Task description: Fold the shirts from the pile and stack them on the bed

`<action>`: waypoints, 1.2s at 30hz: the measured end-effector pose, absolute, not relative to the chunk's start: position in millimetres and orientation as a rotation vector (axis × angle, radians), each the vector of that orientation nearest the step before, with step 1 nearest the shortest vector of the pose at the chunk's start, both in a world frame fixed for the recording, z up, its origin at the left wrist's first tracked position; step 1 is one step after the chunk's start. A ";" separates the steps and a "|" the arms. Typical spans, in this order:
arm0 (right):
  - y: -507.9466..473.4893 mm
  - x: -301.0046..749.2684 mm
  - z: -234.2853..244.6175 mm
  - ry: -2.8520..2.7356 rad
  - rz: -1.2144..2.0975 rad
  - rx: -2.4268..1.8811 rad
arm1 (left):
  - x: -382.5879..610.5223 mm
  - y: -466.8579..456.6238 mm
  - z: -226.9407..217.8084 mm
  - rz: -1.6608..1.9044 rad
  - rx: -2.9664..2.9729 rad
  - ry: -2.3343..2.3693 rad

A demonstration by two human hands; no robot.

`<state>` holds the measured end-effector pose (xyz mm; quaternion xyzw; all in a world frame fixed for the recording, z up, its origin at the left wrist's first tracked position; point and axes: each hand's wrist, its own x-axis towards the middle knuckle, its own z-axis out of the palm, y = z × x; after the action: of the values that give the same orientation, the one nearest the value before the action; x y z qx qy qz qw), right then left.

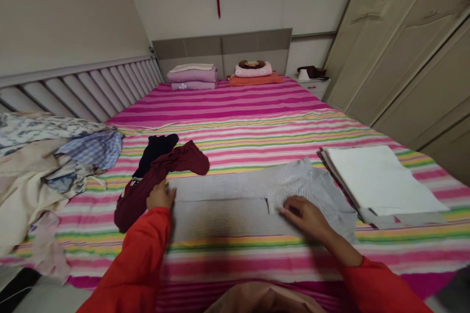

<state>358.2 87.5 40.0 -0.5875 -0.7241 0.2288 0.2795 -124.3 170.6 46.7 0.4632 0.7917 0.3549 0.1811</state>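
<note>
Light grey ribbed trousers [235, 188] lie spread out sideways on the bed, both legs pointing left and the wider top part on the right. My left hand [160, 196] is at the ends of the legs, its fingers closed on the edge of the cloth. Near the spot where the legs join, my right hand [303, 212] has curled fingers and thumb pinching the fabric. A dark red garment [147, 193] lies crumpled beside my left hand, partly over a black one [156, 150].
A loose heap of clothes [40, 171] covers the bed's left side by the white rail [84, 83]. Flat folded items with a white one [382, 178] on top lie to the right. Folded purple bedding [193, 76] and a pink pillow [253, 71] sit at the headboard [253, 41].
</note>
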 end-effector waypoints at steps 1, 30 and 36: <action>88.8 353.9 41.4 -1.891 0.567 -1.605 | -111.5 169.2 47.1 1.050 1.418 2.162; 192.1 353.7 8.9 -2.010 0.228 -2.224 | -24.7 175.7 -0.5 0.142 1.974 2.466; 201.9 387.5 5.5 -1.868 0.179 -2.357 | -71.3 165.8 2.8 0.199 1.763 2.610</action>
<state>387.5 201.9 5.5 -0.7806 -0.6188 0.0594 0.0642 -71.3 165.8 2.8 0.5586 0.8270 0.0630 -0.0073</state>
